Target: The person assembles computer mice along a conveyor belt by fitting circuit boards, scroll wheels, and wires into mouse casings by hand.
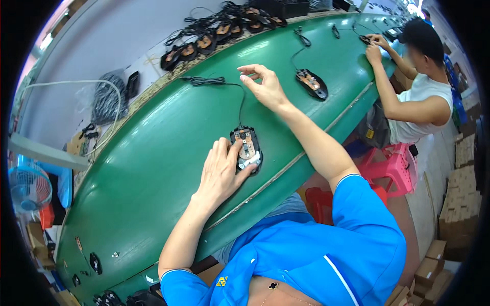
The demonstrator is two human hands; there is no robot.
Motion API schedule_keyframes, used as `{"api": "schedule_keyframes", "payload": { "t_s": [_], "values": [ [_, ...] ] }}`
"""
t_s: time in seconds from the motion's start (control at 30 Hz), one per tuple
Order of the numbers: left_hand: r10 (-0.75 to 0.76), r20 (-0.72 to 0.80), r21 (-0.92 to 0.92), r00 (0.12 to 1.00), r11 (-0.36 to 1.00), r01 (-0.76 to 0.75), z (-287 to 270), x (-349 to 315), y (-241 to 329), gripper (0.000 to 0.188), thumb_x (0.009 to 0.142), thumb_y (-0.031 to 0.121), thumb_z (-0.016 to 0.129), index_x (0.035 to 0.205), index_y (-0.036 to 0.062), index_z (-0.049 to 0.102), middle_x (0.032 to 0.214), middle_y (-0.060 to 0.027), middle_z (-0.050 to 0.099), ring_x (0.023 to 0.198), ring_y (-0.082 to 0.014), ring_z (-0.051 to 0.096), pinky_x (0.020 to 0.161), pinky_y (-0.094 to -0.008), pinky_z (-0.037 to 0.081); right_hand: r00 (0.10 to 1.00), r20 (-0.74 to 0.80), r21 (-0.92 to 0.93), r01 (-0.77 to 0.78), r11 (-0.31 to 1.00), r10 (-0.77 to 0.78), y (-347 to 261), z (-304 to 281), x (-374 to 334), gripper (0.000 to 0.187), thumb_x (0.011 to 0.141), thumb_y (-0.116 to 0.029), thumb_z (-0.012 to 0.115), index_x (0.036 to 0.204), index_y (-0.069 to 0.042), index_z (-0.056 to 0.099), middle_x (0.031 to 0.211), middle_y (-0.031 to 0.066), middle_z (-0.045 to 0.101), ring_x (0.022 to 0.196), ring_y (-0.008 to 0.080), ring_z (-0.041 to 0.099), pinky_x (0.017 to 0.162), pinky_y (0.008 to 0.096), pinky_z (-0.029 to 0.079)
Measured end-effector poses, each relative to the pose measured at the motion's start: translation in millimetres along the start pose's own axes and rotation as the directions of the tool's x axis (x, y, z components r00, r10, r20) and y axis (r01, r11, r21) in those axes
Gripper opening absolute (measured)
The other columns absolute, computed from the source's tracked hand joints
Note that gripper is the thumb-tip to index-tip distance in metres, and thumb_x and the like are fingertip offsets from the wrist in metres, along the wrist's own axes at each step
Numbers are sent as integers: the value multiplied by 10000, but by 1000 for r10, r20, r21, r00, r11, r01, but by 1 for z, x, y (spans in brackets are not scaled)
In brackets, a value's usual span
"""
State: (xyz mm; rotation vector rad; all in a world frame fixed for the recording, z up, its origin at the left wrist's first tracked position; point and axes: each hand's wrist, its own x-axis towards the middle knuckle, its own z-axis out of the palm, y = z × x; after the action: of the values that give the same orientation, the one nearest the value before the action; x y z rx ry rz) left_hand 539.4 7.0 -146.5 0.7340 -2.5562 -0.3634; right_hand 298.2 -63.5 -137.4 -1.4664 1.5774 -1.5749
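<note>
An opened computer mouse (248, 145), its brown circuit board bare inside a black base, lies on the green bench. My left hand (219, 166) steadies it from the left, with the index finger at its side and the thumb across its near end. A small white part (249, 162) shows beside that thumb. The mouse's cable runs away from me to a tied black bundle (206, 81). My right hand (264, 87) is raised near that cable, its fingers loosely bent and apart, with nothing visible in them.
Another opened mouse (311, 84) lies to the right. Several more mice (205, 43) with tangled cables line the ledge at the back. A co-worker (418, 92) handles a mouse farther along the green bench (148, 168). A fan (30, 188) stands at the left.
</note>
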Motion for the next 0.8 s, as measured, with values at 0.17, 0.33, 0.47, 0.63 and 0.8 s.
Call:
{"api": "schedule_keyframes", "payload": {
  "t_s": [0.17,0.33,0.47,0.63,0.8],
  "values": [
    [-64,-55,156,996,985,72,19,36,15,548,892,366,724,1261,-15,588,1019,-145,484,873,-289,522,728,-378,468,996,-41,21,85,996,-84,-11,-4,-15,189,961,-83,670,1135,-60,739,1098,53,691,874,122,623,754,258,532],
    [-138,17,187,990,973,133,20,47,33,539,900,364,732,1293,15,613,1027,-132,504,891,-292,559,762,-378,510,975,-79,-58,201,978,-206,-22,-13,-16,164,964,-77,665,1104,-75,753,1056,26,686,836,106,603,721,245,510],
    [-162,-9,93,987,982,162,24,44,28,519,909,367,726,1299,41,622,1010,-120,513,856,-282,568,740,-370,511,967,-126,-32,220,975,-222,-29,-23,-13,163,965,-78,668,1102,-85,755,1007,6,662,814,102,589,702,228,492],
    [-190,-3,-20,982,981,190,18,42,25,457,920,354,705,1256,50,648,982,-116,512,830,-269,551,724,-371,488,952,-187,-31,239,970,-241,-23,-23,-8,147,945,-64,678,1061,-87,766,992,17,663,785,123,608,683,246,504],
    [-221,-13,-101,975,970,219,7,37,19,406,932,316,695,1237,49,664,975,-111,525,823,-266,560,732,-370,494,939,-217,-37,264,964,-265,-23,-24,-8,144,939,-56,679,1045,-90,770,985,20,664,773,130,613,673,251,507]
  ]
}}
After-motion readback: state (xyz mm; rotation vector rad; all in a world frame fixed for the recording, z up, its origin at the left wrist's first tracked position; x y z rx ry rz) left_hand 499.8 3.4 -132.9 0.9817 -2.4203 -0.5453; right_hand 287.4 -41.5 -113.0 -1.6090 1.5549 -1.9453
